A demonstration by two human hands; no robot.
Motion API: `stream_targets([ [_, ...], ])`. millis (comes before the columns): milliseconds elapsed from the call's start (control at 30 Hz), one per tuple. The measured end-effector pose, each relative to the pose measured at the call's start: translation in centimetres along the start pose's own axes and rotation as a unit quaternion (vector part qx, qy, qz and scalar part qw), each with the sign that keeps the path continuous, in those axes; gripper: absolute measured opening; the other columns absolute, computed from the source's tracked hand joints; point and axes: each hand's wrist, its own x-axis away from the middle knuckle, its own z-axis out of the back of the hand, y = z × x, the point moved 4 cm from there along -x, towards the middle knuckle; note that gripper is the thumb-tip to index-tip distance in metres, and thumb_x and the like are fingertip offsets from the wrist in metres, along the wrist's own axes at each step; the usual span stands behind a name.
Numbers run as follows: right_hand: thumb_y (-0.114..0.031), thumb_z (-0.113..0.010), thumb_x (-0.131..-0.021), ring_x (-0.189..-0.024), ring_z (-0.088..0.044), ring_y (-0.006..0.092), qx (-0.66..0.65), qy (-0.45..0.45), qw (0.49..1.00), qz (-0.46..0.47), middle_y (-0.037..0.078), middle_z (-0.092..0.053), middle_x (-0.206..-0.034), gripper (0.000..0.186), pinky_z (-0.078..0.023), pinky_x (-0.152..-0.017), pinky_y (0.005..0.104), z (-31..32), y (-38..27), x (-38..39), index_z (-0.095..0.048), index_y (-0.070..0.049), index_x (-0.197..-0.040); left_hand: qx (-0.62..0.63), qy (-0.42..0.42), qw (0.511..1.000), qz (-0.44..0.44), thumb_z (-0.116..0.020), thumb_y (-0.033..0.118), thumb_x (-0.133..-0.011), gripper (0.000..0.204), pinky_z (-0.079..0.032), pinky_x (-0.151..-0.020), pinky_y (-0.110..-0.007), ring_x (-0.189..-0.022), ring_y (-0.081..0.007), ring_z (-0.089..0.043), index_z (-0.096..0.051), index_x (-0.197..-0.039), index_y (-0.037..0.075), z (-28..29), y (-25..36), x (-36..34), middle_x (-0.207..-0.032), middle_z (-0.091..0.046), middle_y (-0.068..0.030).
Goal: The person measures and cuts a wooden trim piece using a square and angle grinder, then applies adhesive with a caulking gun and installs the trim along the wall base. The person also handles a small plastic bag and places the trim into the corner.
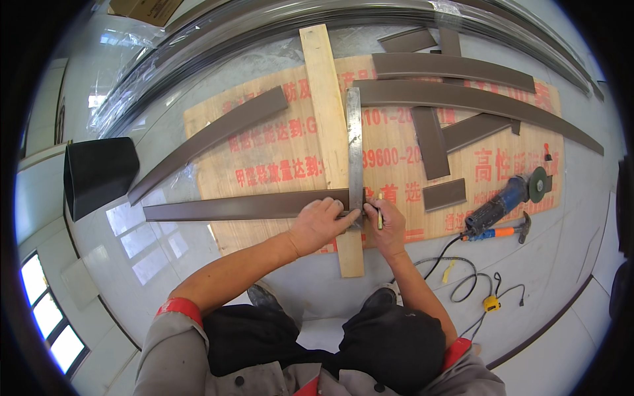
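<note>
Glossy pale tiles (148, 254) carry our plywood board (246, 232). Leftmost stands a black container (109, 171); then a brown strip (244, 205) crosses the board. Our left hand (320, 223) presses its right end, grip unclear, by a steel ruler (354, 145). Our right hand (388, 226) grips a yellow pencil (380, 214), left of a grinder (498, 206).
</note>
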Motion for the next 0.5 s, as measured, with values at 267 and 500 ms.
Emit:
stream_targets([
  [267, -0.005, -0.072, -0.093, -0.086, -0.071, 0.026, 0.005, -0.018, 1.0, -0.009, 0.015, -0.072, -0.095, 0.01, -0.055, -0.077, 0.0343, 0.1, 0.1, 0.0, -0.067, 0.0, -0.1, -0.015, 0.037, 0.999, -0.003, -0.08, 0.025, -0.073, 0.062, -0.05, -0.075, -0.031, -0.085, -0.018, -0.057, -0.064, -0.132, 0.013, -0.8, -0.3, 0.1, -0.092, -0.055, -0.0001],
  [500, -0.006, -0.072, -0.093, -0.087, -0.071, 0.0265, 0.011, -0.018, 1.0, 0.001, 0.015, -0.072, -0.097, 0.011, -0.055, -0.078, 0.0345, 0.1, 0.1, 0.0, -0.067, 0.0, -0.101, -0.003, 0.034, 0.999, -0.022, -0.08, 0.026, -0.074, 0.063, -0.051, -0.074, -0.032, -0.085, -0.0183, -0.056, -0.064, -0.133, 0.013, -0.6, -0.4, -0.2, -0.092, -0.054, -0.0002],
])
